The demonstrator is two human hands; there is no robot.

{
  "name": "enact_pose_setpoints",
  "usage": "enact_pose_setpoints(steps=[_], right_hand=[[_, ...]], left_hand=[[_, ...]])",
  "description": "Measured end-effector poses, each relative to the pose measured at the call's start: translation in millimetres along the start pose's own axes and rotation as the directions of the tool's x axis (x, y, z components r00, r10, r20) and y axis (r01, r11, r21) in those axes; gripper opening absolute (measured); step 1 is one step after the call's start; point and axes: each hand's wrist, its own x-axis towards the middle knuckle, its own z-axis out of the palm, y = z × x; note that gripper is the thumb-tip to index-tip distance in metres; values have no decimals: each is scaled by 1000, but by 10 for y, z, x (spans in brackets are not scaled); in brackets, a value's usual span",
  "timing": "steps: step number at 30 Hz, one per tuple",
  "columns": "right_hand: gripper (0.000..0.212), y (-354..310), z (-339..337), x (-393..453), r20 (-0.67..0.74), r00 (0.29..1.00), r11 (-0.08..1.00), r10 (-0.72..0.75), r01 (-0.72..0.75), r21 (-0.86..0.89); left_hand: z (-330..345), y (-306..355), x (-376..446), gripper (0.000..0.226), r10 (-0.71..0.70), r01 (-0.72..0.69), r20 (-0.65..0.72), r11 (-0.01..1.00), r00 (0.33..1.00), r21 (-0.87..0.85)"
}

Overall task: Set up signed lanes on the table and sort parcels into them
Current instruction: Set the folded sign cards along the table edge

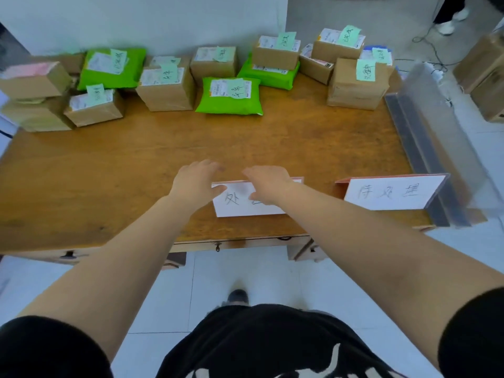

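Parcels in brown card and green bags line the far edge of the wooden surface, each tagged with a handwritten green note, too blurred to read. Left hand and right hand rest open-fingered on a white sign near the front edge; another sign reads 待处理.
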Motion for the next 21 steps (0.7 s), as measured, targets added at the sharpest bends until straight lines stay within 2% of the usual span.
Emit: enact_pose_setpoints(steps=[3, 7, 11, 15, 21], right_hand=[[32, -87, 49, 70, 26, 997, 997, 71, -71, -2], [23, -131, -29, 75, 25, 991, 992, 129, -129, 14], [25, -102, -190, 1, -8, 990, 990, 140, -139, 36], [33, 39, -462, -131, -52, 987, 988, 152, -152, 15], [36, 364, -711, -435, -148, 962, 973, 231, -224, 65]], left_hand=[[6, -175, 2, 43, 24, -24, 16, 999, 1000, -38], [29, -329, 4, 45, 89, -83, 88, 994, 992, -71], [45, -318, 12, 44, 107, -90, 91, 980, 990, -175], [99, -252, 28, 57, 76, -53, 69, 953, 995, -298], [241, 21, 40, 35, 129, -117, 109, 987, 986, -110]])
